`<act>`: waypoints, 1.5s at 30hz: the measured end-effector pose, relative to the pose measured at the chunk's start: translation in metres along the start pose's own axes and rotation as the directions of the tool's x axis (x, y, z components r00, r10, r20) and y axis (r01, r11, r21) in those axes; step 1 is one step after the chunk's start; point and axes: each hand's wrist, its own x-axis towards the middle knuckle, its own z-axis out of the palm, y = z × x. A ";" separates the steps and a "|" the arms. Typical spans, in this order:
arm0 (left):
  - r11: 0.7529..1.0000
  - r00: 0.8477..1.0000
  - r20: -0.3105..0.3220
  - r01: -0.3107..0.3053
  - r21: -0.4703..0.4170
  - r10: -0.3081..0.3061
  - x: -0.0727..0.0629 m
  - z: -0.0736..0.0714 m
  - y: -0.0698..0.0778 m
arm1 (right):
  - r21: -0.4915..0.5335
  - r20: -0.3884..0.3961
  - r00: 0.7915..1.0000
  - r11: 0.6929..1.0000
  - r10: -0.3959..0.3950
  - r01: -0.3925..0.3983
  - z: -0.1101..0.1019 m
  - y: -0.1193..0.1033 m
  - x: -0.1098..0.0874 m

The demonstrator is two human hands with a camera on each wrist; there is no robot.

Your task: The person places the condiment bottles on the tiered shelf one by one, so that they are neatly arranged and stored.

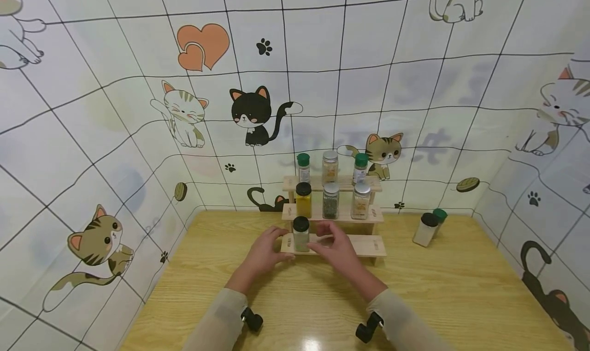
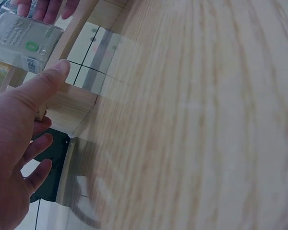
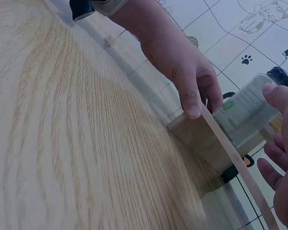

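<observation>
A three-tier wooden spice rack [image 1: 364, 245] stands on the table. On its lowest shelf, at the left, sits a clear jar [image 1: 301, 236] with a black lid and pale contents, upright. My left hand [image 1: 264, 253] grips the left end of that shelf, its thumb at the front edge and its fingers behind. To the right of the jar is my right hand [image 1: 338, 248], fingers loosely bent and thumb close by the glass. The left wrist view shows the jar [image 2: 26, 40] beside the right fingertips [image 2: 50, 9].
The middle shelf holds a black-lidded yellow jar [image 1: 303, 201] and two silver-lidded jars. Above stand two green-capped jars and a silver-lidded jar [image 1: 330, 166]. Two more jars, one black-lidded [image 1: 426, 229], stand at the right on the table [image 1: 428, 294]. Cat-print walls surround it.
</observation>
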 end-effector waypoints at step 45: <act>1.000 0.999 0.015 0.030 0.008 -0.030 0.000 -0.001 0.003 | -0.349 -0.668 0.742 0.902 -0.051 -0.252 -0.206 0.070 -0.046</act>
